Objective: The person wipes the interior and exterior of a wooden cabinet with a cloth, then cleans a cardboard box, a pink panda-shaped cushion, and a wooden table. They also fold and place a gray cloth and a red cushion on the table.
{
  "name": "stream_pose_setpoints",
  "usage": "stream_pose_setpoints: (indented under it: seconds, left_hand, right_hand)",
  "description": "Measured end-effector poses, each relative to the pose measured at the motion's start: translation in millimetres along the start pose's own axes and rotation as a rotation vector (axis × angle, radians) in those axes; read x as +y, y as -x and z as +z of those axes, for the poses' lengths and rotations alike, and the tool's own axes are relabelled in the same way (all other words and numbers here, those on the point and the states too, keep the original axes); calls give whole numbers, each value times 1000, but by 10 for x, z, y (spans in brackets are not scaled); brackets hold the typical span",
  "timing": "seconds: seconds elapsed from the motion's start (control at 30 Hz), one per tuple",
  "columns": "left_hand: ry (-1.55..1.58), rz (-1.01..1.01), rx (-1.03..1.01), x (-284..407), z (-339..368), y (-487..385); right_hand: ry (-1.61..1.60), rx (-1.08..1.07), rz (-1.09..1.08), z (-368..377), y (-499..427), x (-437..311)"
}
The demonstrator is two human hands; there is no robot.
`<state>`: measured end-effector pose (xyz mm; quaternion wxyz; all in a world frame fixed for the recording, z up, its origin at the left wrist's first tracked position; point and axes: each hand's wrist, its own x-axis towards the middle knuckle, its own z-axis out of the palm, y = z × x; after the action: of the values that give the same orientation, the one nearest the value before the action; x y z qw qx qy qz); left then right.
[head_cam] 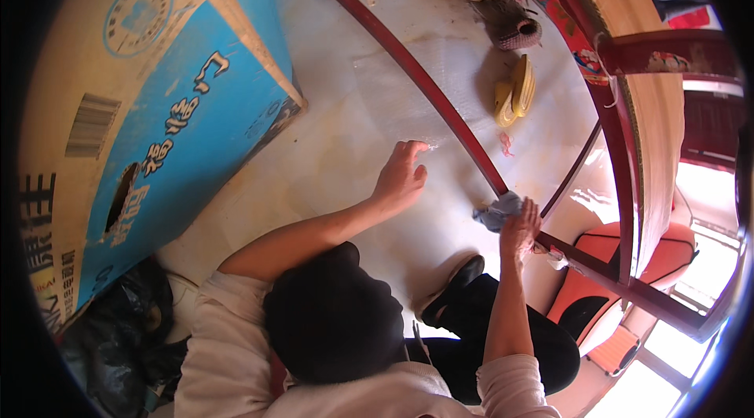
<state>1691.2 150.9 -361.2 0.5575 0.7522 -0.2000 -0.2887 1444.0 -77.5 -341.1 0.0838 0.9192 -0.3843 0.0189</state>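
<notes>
My right hand (521,228) presses a crumpled grey-blue cloth (499,212) against a dark red frame (439,101), at a corner where its bars meet. The fingers lie over the cloth and the bar, and the palm is hidden. A whitish scrap (556,258) clings to the lower bar just beside my right wrist. My left hand (402,175) hangs over the pale floor (330,153), left of the long bar and apart from it. Its fingers are bent and spread, with nothing between them.
A large blue and brown cardboard box (194,117) stands at left, above a black plastic bag (123,329). Yellow slippers (514,91) and a knitted shoe (521,34) lie beyond the long bar. Wooden boards (657,141) and an orange-and-black bag (589,288) are at right.
</notes>
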Motion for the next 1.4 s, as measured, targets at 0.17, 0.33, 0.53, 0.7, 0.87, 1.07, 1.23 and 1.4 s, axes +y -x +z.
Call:
stream_pose_setpoints:
  seconds: [0.17,0.33,0.53,0.7,0.87,1.07,1.23,1.4]
  left_hand:
    - [-18,-37,8,-161,-30,62]
    - [-39,-28,-100,-194,102,96]
    - [-27,-21,-110,-225,102,122]
    - [-119,1,-169,-193,110,134]
    - [-29,7,-112,-95,154,122]
    - [-32,21,-70,-91,95,127]
    - [28,31,-2,-169,101,124]
    - [80,57,9,-245,66,74]
  right_hand:
    - [-11,18,352,23,-73,-296]
    - [-438,201,317,33,-169,-985]
    - [-511,369,-2,-456,-552,-481]
    - [-182,-59,-21,-146,298,-291]
    - [-1030,-100,1069,359,1142,-42]
    - [-916,-46,712,342,845,436]
    - [-1175,129,871,-108,421,150]
    - [-2376,-91,927,-254,154,-699]
